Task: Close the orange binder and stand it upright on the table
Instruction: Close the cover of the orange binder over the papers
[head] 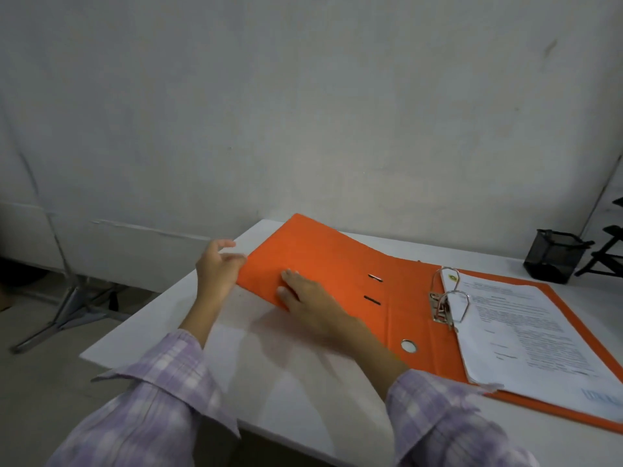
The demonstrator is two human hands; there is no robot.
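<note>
The orange lever-arch binder [337,264] lies open and flat on the white bench [286,382], its inner side facing up. Its front cover spreads away from the spine toward the bench's far left corner, and its free edge there looks slightly raised off the surface.

The left hand [217,267] is at that free edge of the cover, fingers loosely curled with the fingertips touching the orange board; whether it truly grips the edge cannot be told. The right hand [308,298] rests palm down on the near part of the same cover, fingers stretched out flat and pointing away from the person, holding nothing. Both forearms wear lilac checked sleeves [158,399].

On the other side of the binder's spine, the metal ring mechanism [446,299] stands with its arches closed through a stack of printed papers [526,335], which lies on the back cover. A round finger hole [408,346] shows in the spine, and two narrow slots [373,288] sit in the front cover near it.

Beyond the papers, well apart from the binder, a black mesh pen holder [553,256] stands on the bench near the grey wall [303,96].
</note>
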